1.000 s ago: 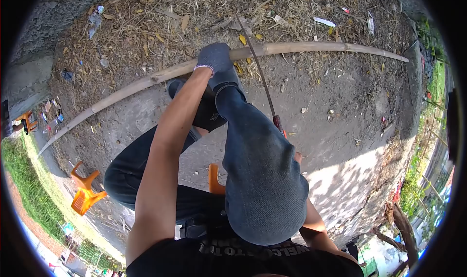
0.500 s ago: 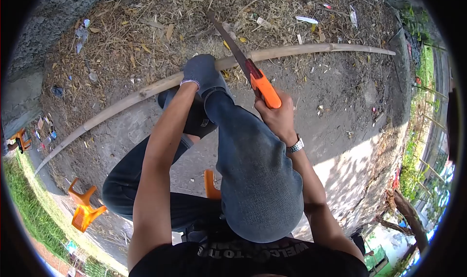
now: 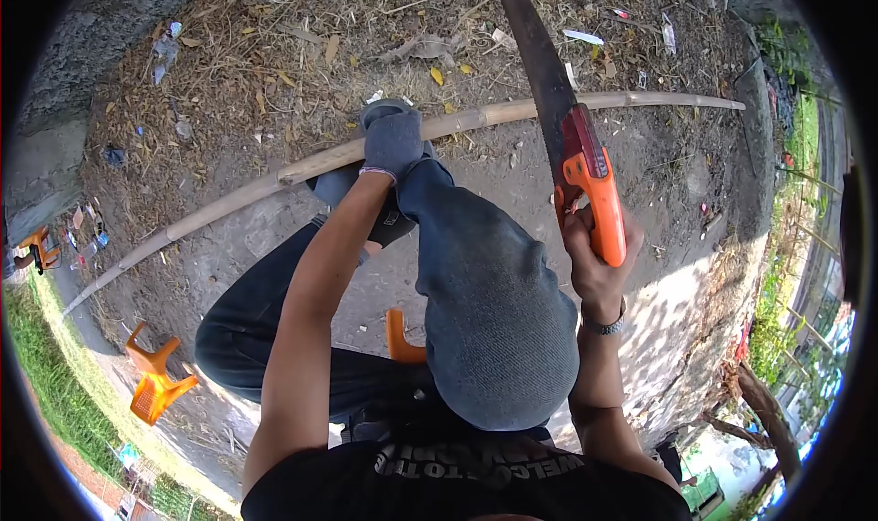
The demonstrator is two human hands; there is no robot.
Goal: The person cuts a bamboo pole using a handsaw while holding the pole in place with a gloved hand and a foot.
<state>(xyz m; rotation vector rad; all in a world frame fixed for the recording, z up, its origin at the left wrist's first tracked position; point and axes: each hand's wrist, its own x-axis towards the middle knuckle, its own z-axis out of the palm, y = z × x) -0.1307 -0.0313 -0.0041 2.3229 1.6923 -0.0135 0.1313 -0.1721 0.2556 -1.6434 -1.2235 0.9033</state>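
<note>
A long curved bamboo pole [image 3: 219,207] lies across the view in front of me. My left hand [image 3: 393,139], in a grey glove, is closed around the pole near its middle, beside my raised foot. In my bare right hand [image 3: 601,251] is the orange handle of a saw [image 3: 540,59], held up to the right of my knee. The dark, toothed blade points forward and passes over the right half of the pole in view; whether it touches the pole cannot be told. A watch is on my right wrist.
Dry leaves, straw and litter cover the ground [image 3: 320,54] beyond the pole. An orange plastic chair [image 3: 157,375] is at the lower left. A concrete wall [image 3: 55,146] stands at the left, and a tree trunk [image 3: 766,411] at the lower right.
My right hand came up into view with the saw, then moved right and raised the blade away from the spot by my left hand. My left hand has stayed on the pole.
</note>
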